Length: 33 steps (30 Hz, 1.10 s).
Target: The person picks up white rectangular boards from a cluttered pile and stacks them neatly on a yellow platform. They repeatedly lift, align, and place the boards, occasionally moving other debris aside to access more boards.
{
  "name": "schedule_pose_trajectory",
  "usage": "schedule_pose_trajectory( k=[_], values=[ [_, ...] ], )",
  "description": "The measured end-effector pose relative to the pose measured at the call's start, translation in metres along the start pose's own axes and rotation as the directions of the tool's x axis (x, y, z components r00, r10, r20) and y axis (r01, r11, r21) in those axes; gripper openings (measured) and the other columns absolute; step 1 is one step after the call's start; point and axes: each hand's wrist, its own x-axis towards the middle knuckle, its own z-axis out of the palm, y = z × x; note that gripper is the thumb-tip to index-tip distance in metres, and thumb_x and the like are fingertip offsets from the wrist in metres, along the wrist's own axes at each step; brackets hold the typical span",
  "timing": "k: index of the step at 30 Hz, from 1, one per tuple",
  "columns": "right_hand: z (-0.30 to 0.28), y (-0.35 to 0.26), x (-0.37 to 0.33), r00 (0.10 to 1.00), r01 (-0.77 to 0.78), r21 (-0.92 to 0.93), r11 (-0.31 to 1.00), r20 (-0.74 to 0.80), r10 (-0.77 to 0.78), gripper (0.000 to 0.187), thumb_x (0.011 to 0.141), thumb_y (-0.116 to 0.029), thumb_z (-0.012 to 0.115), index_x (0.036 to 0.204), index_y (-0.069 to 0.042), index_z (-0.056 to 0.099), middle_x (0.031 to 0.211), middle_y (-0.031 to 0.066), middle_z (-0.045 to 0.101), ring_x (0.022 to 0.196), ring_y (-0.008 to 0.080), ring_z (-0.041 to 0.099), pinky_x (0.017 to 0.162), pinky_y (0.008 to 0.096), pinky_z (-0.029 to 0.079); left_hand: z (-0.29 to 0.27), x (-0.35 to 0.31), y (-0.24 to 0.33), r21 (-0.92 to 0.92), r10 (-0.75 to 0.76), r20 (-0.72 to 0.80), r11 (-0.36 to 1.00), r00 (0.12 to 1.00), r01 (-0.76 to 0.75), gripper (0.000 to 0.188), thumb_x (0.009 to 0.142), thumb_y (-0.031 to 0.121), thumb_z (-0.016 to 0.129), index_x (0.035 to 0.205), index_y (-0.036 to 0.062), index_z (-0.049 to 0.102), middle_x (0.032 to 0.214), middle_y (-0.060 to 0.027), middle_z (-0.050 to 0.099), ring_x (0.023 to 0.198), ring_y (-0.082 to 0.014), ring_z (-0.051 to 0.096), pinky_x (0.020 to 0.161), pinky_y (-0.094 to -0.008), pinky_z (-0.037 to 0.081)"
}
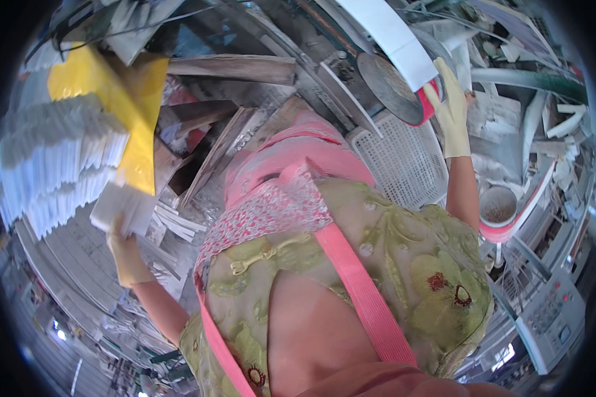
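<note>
My left hand (pixel 121 250), in a pale cream glove, is closed on a few white tiles (pixel 127 206) held together, beside tall rows of stacked white tiles (pixel 59 159) at the left. At the upper right, my right hand (pixel 451 112) wears a matching glove. Its fingers are stretched out along the end of a line of white tiles (pixel 392 41). Under that end sits a round wheel with a red rim (pixel 425 109), close to the palm. Whether the palm touches the rim I cannot tell.
A yellow sheet (pixel 136 132) hangs beside the stacks. Wooden boards (pixel 232 68) lie ahead of me. A white perforated basket (pixel 397 155) stands below the wheel. To the right are broken white pieces (pixel 566 122), a round container (pixel 498 205) and a control panel (pixel 551 321).
</note>
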Motion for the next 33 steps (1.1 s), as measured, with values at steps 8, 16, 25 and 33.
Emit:
schedule_pose_trajectory(
  k=[8, 16, 25, 33],
  values=[
    [0.052, 0.006, 0.007, 0.986, 0.140, -0.416, 0.898, 0.143, -0.087, 0.093, 0.083, -0.032, 0.081, 0.160, -0.015, 0.033, 0.164, 0.0147, 0.035, 0.152, 0.0361, 0.030, 0.121, 0.0510, 0.029, 0.052, 0.021, -0.027, 0.264, 0.273, -0.036, 0.930, 0.961, -0.254, 0.060, 0.089, 0.024, 0.073, 0.134, -0.0085, 0.050, 0.121, -0.0204, 0.062, 0.105, -0.0284, 0.066, 0.093, -0.0391, 0.055],
    [0.038, 0.011, 0.031, 0.975, 0.178, -0.279, 0.944, -0.077, -0.207, 0.055, 0.094, -0.023, 0.069, 0.146, -0.011, 0.056, 0.149, 0.0096, 0.057, 0.138, 0.0250, 0.052, 0.113, 0.0346, 0.044, 0.072, 0.027, -0.028, 0.369, 0.290, -0.158, 0.904, 0.944, -0.216, 0.066, 0.087, 0.028, 0.072, 0.137, -0.0071, 0.049, 0.121, -0.0201, 0.063, 0.104, -0.0294, 0.068, 0.087, -0.0416, 0.058],
    [0.055, -0.019, 0.083, 0.836, 0.548, -0.209, 0.810, 0.143, -0.529, 0.073, 0.081, -0.025, 0.080, 0.147, -0.007, 0.053, 0.151, 0.0147, 0.052, 0.142, 0.0316, 0.046, 0.119, 0.0476, 0.031, 0.031, 0.025, -0.025, 0.350, 0.025, 0.389, 0.921, 0.921, -0.173, 0.063, 0.108, 0.040, 0.047, 0.160, 0.0078, 0.032, 0.154, -0.0125, 0.049, 0.131, -0.0288, 0.058, 0.103, -0.0453, 0.052],
    [0.068, -0.020, 0.094, 0.822, 0.567, -0.366, 0.738, 0.191, -0.537, 0.067, 0.099, -0.029, 0.065, 0.156, -0.003, 0.041, 0.159, 0.0188, 0.044, 0.148, 0.0325, 0.041, 0.122, 0.0467, 0.029, 0.050, -0.030, 0.004, 0.317, 0.022, 0.136, 0.946, 0.990, -0.064, 0.061, 0.095, 0.035, 0.068, 0.140, -0.0016, 0.049, 0.128, -0.0131, 0.065, 0.107, -0.0233, 0.072, 0.089, -0.0305, 0.061]
  ],
)
